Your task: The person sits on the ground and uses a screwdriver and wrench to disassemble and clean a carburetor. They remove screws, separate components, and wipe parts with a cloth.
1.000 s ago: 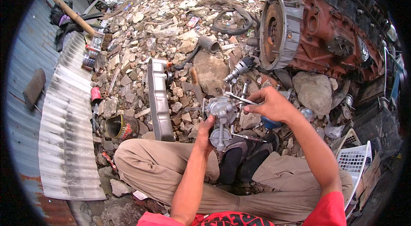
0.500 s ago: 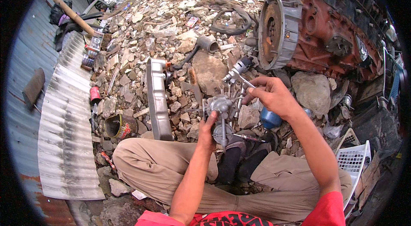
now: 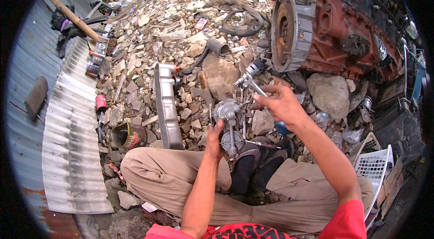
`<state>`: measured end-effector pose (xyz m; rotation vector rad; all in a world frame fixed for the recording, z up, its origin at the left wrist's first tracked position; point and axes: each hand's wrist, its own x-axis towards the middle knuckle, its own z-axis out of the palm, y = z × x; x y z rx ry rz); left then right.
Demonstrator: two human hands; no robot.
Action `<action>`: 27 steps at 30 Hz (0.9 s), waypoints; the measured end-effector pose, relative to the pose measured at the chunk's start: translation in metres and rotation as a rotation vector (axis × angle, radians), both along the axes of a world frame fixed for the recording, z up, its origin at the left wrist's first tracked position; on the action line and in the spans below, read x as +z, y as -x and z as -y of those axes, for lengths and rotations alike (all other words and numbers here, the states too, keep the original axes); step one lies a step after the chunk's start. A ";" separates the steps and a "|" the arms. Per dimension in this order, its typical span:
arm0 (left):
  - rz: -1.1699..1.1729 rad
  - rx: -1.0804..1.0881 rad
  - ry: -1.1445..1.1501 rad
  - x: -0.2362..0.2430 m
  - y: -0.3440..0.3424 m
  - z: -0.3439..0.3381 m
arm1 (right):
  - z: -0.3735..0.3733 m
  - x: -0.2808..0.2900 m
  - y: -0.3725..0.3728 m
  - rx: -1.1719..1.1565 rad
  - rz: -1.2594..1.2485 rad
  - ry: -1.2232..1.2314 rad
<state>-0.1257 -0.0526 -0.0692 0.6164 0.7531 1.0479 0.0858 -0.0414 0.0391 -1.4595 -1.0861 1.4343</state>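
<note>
My left hand is closed around the side of a grey cast-metal engine part with two round sections joined by a neck. The part is held up above my shoes, between my bent knees. To its upper right, my right hand pinches a silver wrench between thumb and fingers. The wrench points up and left, with its far end in front of a metal part with a black end on the stones. A thin screwdriver-like tool lies near my shoes.
A large rust-red engine block with a grey flywheel housing stands at the far right. A silver metal cover lies on the rubble left of my hands. A white plastic basket sits by my right knee, corrugated sheet at left.
The cast-metal part has turned in my left hand, its lower round section swinging left. My right hand and the wrench have shifted slightly, the wrench now showing more of its length.
</note>
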 end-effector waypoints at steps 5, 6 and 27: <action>-0.221 0.052 -0.129 0.008 0.010 -0.004 | 0.000 -0.016 0.004 -0.037 -0.110 0.142; -0.293 0.076 -0.169 0.008 0.010 -0.003 | -0.001 -0.019 0.004 -0.037 -0.099 0.170; 0.051 -0.005 0.102 -0.015 -0.003 0.001 | -0.014 -0.041 -0.021 0.352 0.127 -0.560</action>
